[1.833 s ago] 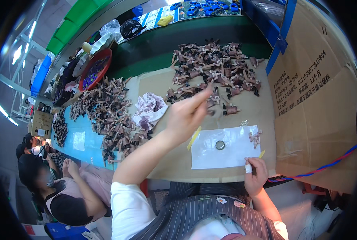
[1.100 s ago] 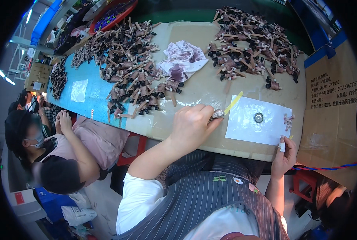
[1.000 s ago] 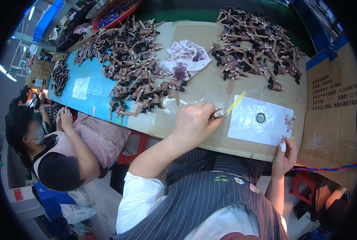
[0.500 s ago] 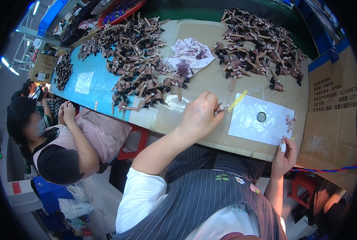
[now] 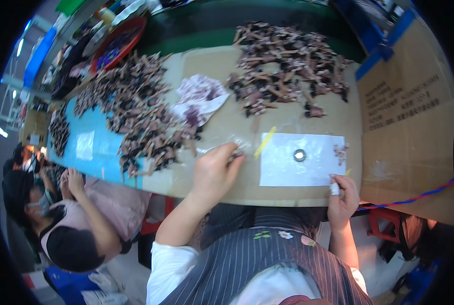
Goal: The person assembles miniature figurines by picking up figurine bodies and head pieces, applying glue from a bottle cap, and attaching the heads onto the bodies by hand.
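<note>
My left hand (image 5: pixel 214 172) is closed in a pinch over the table, left of a sheet of white paper (image 5: pixel 278 172). Between its thumb and forefinger is a small pale pinkish figure piece (image 5: pixel 238 153), mostly hidden and blurred. On the paper stand a round dark-rimmed cap (image 5: pixel 300 155) and, near the right edge, several tiny pinkish pieces (image 5: pixel 340 153). My right hand (image 5: pixel 345 197) is at the paper's lower right corner, fingertips pinched together; a white wrap covers one finger. Whatever it pinches is too small to name.
Heaps of small brown-and-black figures with flat sticks lie at left (image 5: pixel 140 109) and far right (image 5: pixel 288 63). Between them rests a stained white cloth (image 5: pixel 199 96). Yellow tape (image 5: pixel 265 142) touches the paper. A cardboard box (image 5: pixel 404 122) borders the right; a co-worker (image 5: pixel 74 218) sits left.
The whole view has shifted, so table and paper appear farther left. My left hand has drawn slightly away from the yellow tape, still pinching the piece. The right hand stays by the paper's corner.
</note>
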Available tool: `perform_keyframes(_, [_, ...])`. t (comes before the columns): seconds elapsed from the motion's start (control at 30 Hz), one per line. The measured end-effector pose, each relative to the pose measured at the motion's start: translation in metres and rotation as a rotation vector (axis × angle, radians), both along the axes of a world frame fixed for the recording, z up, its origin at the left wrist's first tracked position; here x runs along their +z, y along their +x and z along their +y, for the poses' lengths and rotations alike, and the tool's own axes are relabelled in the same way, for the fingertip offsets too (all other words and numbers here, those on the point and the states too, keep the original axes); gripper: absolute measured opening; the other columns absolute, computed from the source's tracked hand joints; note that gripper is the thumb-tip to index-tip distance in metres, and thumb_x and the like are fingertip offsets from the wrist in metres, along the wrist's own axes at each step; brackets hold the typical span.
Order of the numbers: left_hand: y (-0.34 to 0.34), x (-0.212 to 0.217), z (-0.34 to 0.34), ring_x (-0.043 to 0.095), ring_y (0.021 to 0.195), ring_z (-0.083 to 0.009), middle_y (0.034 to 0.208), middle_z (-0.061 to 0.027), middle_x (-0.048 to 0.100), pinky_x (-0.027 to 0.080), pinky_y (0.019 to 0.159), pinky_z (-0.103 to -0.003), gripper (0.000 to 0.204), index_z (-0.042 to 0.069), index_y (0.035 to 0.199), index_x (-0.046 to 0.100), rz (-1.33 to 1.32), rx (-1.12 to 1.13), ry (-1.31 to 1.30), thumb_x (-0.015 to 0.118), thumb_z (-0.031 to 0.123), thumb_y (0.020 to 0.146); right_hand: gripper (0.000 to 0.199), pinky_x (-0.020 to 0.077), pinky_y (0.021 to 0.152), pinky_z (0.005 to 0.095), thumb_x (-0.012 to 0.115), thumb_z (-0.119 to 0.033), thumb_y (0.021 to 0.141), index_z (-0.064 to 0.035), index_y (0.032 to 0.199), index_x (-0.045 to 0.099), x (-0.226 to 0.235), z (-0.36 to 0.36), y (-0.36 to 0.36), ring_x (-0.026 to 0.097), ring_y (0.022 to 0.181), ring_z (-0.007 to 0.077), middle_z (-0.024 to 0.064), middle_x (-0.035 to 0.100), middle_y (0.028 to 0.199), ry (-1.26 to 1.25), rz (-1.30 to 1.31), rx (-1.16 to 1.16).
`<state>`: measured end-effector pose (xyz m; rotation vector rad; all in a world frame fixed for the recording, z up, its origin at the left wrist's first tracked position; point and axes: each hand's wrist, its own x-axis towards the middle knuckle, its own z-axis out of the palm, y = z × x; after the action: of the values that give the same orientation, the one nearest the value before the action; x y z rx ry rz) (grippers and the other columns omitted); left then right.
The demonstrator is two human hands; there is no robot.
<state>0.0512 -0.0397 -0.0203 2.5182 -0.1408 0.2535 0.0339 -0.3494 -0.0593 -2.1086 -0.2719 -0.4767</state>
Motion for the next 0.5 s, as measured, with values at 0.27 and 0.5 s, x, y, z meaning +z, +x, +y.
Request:
perform_keyframes(0.27, [-0.031,-0.001,-0.015,0.063,0.086,-0.0141,0.102,-0.0126,0.067,0.050,0.076,-0.026,0.027,-0.003,0.120,0.054,0.279,-0.087,-1.180,0.056,0.011,0.097,0.034,0.0497,0.068,0.0364,0.054,0.013,0.067,0.0011,0.097,0.065,0.023,0.014,0.018,0.062,0.078,0.0322,0.0158,0.063,0.086,-0.103,0.013,0.171])
perform_keyframes(0.5, [-0.039,-0.016,-0.034,0.062,0.094,-0.0123,0.106,-0.0085,0.066,0.049,0.078,-0.025,0.030,-0.002,0.126,0.053,0.434,-0.114,-1.369,0.054,0.006,0.098,0.029,0.0499,0.067,0.0359,0.052,0.011,0.070,0.0017,0.094,0.065,0.023,0.021,0.042,0.063,0.077,0.0310,0.0157,0.063,0.085,-0.083,0.176,0.212])
